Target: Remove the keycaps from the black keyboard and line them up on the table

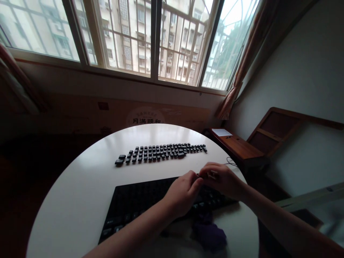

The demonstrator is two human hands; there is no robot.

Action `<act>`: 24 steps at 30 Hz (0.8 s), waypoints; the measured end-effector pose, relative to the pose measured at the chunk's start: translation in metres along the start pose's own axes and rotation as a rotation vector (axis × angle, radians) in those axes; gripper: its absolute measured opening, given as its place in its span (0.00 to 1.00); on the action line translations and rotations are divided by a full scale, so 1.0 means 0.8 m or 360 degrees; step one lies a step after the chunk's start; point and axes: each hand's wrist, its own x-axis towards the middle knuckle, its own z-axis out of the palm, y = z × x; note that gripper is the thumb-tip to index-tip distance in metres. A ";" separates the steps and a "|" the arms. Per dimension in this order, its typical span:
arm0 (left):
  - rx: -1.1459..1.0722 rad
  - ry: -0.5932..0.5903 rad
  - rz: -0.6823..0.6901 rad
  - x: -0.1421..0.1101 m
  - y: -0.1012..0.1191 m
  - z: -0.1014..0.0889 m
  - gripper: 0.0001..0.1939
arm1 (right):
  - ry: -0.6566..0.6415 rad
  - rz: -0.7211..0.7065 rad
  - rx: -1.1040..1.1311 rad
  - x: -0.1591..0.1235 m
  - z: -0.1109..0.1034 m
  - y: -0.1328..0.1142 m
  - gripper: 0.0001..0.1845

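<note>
Over the three o'clock end of the black keyboard (142, 197) on the white desk (80, 186), the left hand (182, 191) and right hand (224, 179) met, fingers (209, 167) bunched around something I could not make out, with loose keycaps (154, 157) at the keyboard's twelve o'clock.

One keyboard (142, 197), one white table (75, 193)

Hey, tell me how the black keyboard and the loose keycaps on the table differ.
The keyboard is one long, wide body, while the loose keycaps are many small separate pieces set out in rows. The keyboard lies nearer the person, partly hidden by the left hand and right hand; the keycaps lie farther off, toward the window, uncovered. Both are dark and on the white table.
</note>
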 end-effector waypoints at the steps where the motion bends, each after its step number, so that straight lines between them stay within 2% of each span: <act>1: 0.0120 0.0036 -0.0110 0.000 0.000 -0.001 0.21 | 0.0036 0.0078 -0.0018 0.011 -0.002 0.016 0.09; 4: 0.0469 0.0051 -0.0303 0.000 -0.001 0.000 0.20 | 0.0095 0.0310 -0.0218 0.051 -0.002 0.077 0.12; 7: 0.0652 -0.0020 -0.0298 -0.002 -0.003 0.004 0.19 | -0.0021 0.0496 -0.0418 0.086 0.013 0.133 0.11; 10: 0.0720 -0.0033 -0.0276 -0.005 -0.005 0.008 0.20 | -0.0069 0.0553 -0.0505 0.106 0.032 0.163 0.10; 14: 0.0710 -0.0011 -0.0264 -0.006 -0.005 0.007 0.19 | -0.0070 0.0549 -0.0645 0.113 0.044 0.174 0.11; 24: 0.0663 -0.0025 -0.0273 -0.006 -0.002 0.005 0.21 | -0.0108 0.0460 -0.0819 0.114 0.040 0.168 0.15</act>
